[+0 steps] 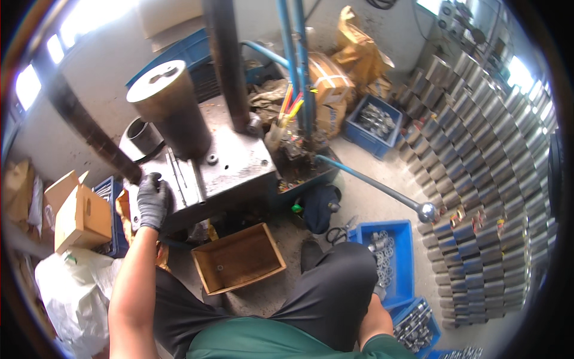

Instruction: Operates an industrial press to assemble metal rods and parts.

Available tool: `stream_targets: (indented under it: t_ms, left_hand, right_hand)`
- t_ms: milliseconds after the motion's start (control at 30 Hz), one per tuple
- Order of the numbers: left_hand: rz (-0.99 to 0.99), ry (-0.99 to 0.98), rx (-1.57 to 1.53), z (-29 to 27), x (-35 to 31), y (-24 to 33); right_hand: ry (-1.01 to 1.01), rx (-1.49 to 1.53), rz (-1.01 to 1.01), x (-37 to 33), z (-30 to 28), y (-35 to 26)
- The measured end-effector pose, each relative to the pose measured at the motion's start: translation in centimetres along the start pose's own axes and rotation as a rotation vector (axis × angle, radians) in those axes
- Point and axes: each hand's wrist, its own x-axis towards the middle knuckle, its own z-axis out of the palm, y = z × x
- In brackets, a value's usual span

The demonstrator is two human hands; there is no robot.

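My left hand [152, 201] curls at the metal table's [242, 157] edge, pinch unreadable; slim rods [175, 173] lie just right of it. My right hand [379, 292], mostly knee-hidden, unreadable too, beside rings [385, 258]: best pick by feel.

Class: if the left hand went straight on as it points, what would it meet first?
Probably the short dark tube on the metal table, though depth beyond the left hand is unclear.

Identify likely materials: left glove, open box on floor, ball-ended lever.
Left glove: probably knit fabric; grey, matte, darker fingers.
Open box: likely wood; brown, dull, thick paler rim.
Ball-ended lever: probably metal; blue, painted-looking shaft, shiny reflective ball.
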Motion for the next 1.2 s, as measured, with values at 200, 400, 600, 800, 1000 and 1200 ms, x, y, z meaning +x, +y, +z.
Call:
stream_targets:
  t_ms: [200, 400, 600, 800, 1000, 1200]
  left_hand:
    - [-0.014, 0.003, 0.043, 0.0, 0.0, 0.5]
    - [-0.049, -0.014, 0.077, -0.2, 0.0, 0.8]
    - [-0.074, -0.055, 0.055, -0.6, 0.1, 1.3]
    - [-0.039, 0.015, 0.019, -0.4, -0.3, 1.0]
    - [-0.007, 0.116, -0.165, -0.5, -0.7, 0.4]
    - [-0.251, 0.244, -0.818, -1.1, -2.1, 2.9]
  right_hand:
    - [-0.039, -0.107, -0.074, 0.2, 0.2, -4.0]
    - [-0.083, -0.180, -0.152, 0.7, -0.3, -7.4]
    - [-0.141, -0.225, -0.222, 1.6, -1.1, -10.4]
    - [-0.196, -0.280, -0.289, 2.4, -2.8, -12.7]
    - [-0.273, -0.375, -0.373, 3.7, -5.4, -15.0]
    - [-0.420, -0.551, -0.500, 7.3, -9.4, -17.5]
